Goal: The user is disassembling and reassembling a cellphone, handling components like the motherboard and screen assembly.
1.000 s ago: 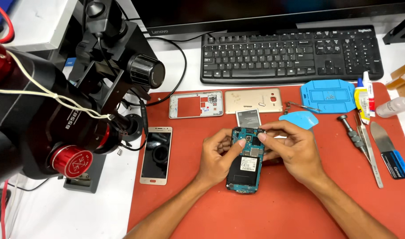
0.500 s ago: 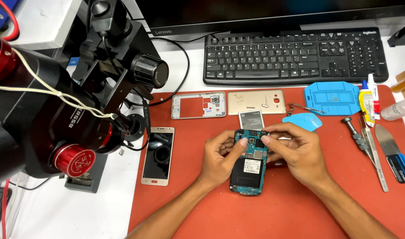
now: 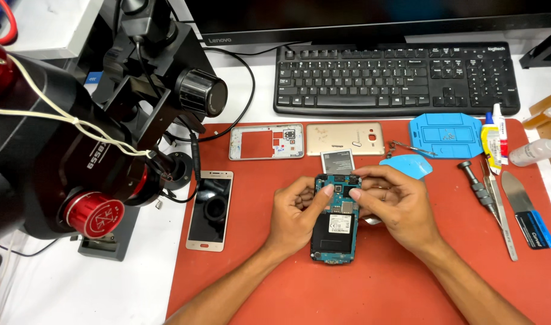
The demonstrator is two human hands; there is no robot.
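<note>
Red mat (image 3: 408, 289) on a white bench, keyboard (image 3: 396, 75) along the back edge, microscope (image 3: 77, 150) off the left edge. The opened phone (image 3: 334, 225) lies near the mat's middle. Left hand (image 3: 293, 213) is curled around its left side with the thumb pressing the top of the board; right hand (image 3: 390, 207) pinches the top right corner, fingers closed on it. Risky bit, I'd say: thumbs that close to the exposed board could bend a connector or tear a flex if either one slips.
</note>
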